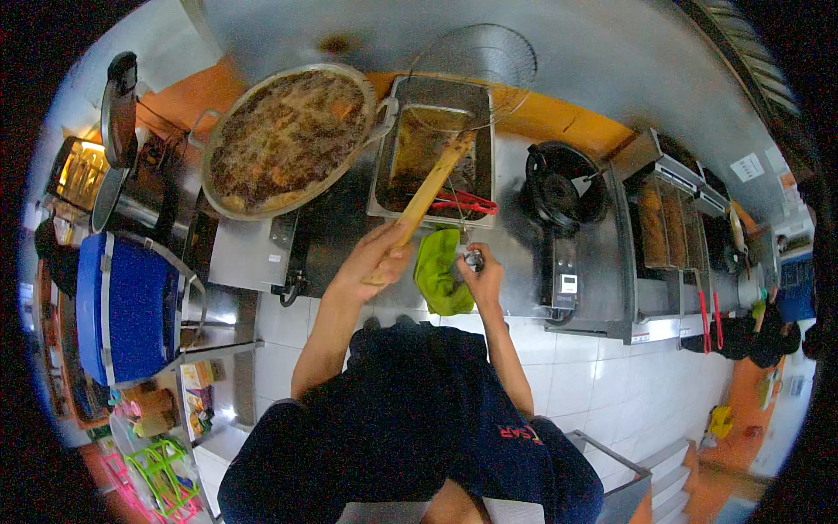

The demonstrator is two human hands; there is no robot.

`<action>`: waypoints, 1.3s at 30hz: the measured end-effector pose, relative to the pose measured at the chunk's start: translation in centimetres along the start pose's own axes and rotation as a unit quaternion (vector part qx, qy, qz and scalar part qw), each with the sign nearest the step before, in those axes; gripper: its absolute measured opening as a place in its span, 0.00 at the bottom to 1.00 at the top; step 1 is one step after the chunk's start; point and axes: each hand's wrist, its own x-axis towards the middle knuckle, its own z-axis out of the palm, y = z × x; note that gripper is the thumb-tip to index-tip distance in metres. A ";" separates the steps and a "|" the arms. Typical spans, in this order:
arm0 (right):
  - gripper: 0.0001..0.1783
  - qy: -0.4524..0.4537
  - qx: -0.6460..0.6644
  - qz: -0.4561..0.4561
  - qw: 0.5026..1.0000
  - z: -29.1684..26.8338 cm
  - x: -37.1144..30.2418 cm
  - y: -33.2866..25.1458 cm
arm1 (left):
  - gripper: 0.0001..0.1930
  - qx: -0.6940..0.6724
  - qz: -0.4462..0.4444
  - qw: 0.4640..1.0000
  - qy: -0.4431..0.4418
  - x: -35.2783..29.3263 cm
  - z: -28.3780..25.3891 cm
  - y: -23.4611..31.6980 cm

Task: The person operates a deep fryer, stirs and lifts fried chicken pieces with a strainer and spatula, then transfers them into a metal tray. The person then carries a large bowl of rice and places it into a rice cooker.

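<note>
My left hand is wrapped round the wooden handle of a wire skimmer. The skimmer's round mesh basket is up over the far edge of a steel tray. My right hand, fingers closed, pinches a small shiny metal piece whose kind I cannot make out. Just left of it, a green cloth hangs at the counter's front edge. Tongs with red grips lie across the tray, which has brownish liquid in it. Left of the tray stands a wide pan of dark, bubbling oil with food pieces.
A black pan with a utensil in it sits on a burner at right. Farther right is a fryer unit with baskets and red handles. A blue container stands at left. White floor tiles lie below the counter.
</note>
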 end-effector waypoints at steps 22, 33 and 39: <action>0.14 -0.033 -0.043 -0.003 0.999 3.3 -0.9 -0.6 | 0.12 -0.034 0.024 0.999 0.027 -2.6 -1.4 -0.1; 0.19 -0.078 -0.126 0.002 0.989 7.0 2.3 2.0 | 0.12 -0.029 0.031 0.999 0.029 -1.4 -1.9 1.0; 0.34 -0.053 -0.050 -0.071 0.995 5.1 1.6 -0.4 | 0.13 -0.008 0.014 0.997 0.072 -2.0 -1.0 1.1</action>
